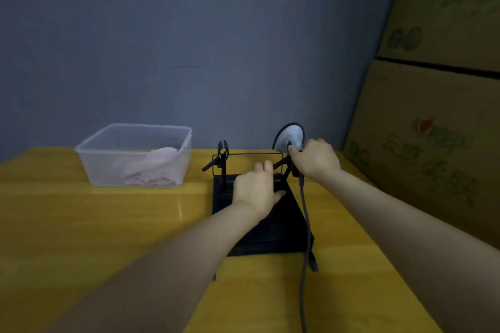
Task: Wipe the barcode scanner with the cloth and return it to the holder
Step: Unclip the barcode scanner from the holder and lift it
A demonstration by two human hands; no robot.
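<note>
A grey-white barcode scanner (291,136) with a dark rim stands up at the right side of a black holder (273,227). My right hand (316,159) is shut around the scanner's handle, which the hand hides. Its dark cable (305,213) runs down toward me across the table. My left hand (255,189) presses flat on the holder's black base, fingers curled over its wire frame. A pale pink cloth (154,167) lies crumpled inside a clear plastic tub, left of the holder.
The clear plastic tub (92,151) stands at the back left of the yellow wooden table (81,224). Stacked cardboard boxes (433,116) rise close along the right. A grey wall stands behind the table.
</note>
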